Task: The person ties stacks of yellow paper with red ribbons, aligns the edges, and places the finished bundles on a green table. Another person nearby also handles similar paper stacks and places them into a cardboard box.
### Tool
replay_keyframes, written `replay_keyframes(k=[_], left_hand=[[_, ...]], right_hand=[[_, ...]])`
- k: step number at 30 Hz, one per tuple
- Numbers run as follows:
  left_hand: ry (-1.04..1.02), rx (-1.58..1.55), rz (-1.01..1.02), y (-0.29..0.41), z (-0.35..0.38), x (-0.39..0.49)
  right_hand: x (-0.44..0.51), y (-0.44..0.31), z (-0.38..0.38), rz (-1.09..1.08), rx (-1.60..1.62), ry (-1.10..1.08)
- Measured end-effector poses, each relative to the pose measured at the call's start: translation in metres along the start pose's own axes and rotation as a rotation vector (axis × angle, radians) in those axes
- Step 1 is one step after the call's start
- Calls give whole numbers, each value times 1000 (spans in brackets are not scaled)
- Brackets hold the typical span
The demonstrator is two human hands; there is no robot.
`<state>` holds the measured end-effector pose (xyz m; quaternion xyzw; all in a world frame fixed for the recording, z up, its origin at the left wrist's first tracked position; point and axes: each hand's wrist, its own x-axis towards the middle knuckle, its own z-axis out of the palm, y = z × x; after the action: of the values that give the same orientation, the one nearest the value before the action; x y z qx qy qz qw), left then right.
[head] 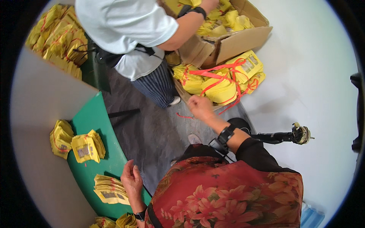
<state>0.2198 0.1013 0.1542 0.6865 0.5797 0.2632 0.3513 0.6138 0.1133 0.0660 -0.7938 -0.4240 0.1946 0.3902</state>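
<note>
My left hand (132, 179) is over the edge of the green tabletop (85, 114). Its thumb stands apart from the fingers and nothing is in it. Right beside it lies a stack of yellow packets (109, 189) with dark printed panels. My right hand (201, 108) reaches forward over the floor with its fingers curled; whether it pinches anything is unclear. Just beyond it are bundles of yellow packets (219, 89) with loose red ribbon (212, 74) trailing across them. A thin red strand (184, 116) shows near that hand, its link to the fingers unclear.
A person in a white shirt (125, 25) stands ahead, one arm in a cardboard box (242, 42) of yellow packets. More tied stacks (61, 139) lie on the table's far left, beside a grey partition (40, 114). A black pole (271, 138) stands by the white wall (308, 71).
</note>
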Motion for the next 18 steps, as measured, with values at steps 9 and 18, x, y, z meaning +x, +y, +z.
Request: replay_keyframes(k=[9, 18], left_hand=[[-242, 188, 165, 77, 61, 54], [-312, 270, 196, 94, 81, 62]], right_hand=[[81, 95, -148, -48, -525, 399], [102, 119, -164, -186, -566, 326]])
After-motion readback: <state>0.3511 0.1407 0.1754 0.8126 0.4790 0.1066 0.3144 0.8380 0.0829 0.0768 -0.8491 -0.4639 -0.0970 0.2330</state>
